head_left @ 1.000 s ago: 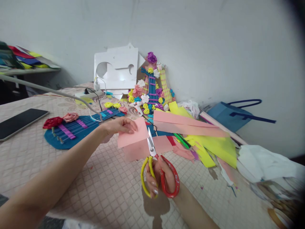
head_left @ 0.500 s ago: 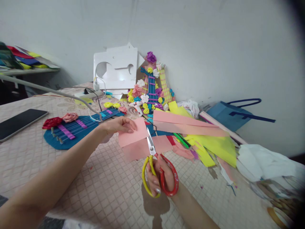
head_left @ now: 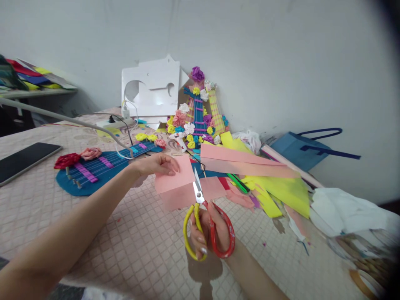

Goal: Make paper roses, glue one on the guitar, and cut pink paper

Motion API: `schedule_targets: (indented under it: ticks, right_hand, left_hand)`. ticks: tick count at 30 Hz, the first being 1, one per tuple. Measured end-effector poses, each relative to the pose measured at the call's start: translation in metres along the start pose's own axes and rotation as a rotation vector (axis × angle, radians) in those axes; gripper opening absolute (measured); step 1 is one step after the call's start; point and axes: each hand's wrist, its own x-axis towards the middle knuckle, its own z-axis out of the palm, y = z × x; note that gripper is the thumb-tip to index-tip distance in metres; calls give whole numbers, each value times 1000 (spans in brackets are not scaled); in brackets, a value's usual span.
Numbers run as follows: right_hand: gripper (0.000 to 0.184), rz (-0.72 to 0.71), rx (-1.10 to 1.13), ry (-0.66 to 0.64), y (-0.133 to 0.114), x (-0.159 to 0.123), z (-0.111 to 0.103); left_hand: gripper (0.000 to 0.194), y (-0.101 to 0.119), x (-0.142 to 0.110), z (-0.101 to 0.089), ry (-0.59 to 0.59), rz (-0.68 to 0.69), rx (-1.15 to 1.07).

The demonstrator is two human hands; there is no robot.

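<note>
My left hand [head_left: 162, 163] has thumb and fingers closed on a folded piece of pink crepe paper [head_left: 178, 177], held a little above the table. In my right hand [head_left: 215, 229] is a pair of scissors [head_left: 198, 196] with one yellow and one red handle, fingers through the loops. The blades point up and away, slightly apart, at the right edge of the pink paper. Another pink piece [head_left: 214, 187] lies behind the scissors. To the left, a blue guitar-shaped craft [head_left: 115, 166] with purple bars, strings and paper roses lies flat.
Pink strips [head_left: 243, 160], yellow paper [head_left: 281, 191] and a green cutter [head_left: 238, 183] lie right of the scissors. Behind stand flower-covered crafts [head_left: 200, 114] and a white glue gun [head_left: 178, 141]. A phone [head_left: 29, 161], a power strip [head_left: 115, 121] and a grey cable [head_left: 71, 118] are at left.
The scissors' handles have spread slightly, with the yellow loop moving left, and the blades have shifted a little at the paper's edge. My left hand keeps its hold on the paper.
</note>
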Motion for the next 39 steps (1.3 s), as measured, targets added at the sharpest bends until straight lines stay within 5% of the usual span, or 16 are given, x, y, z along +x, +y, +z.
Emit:
schedule_targets:
  ticks: [39]
  right_hand:
    - [67,-6,39,11,-2,1,5]
  left_hand:
    - [17,2,2,12,-155,43,-18]
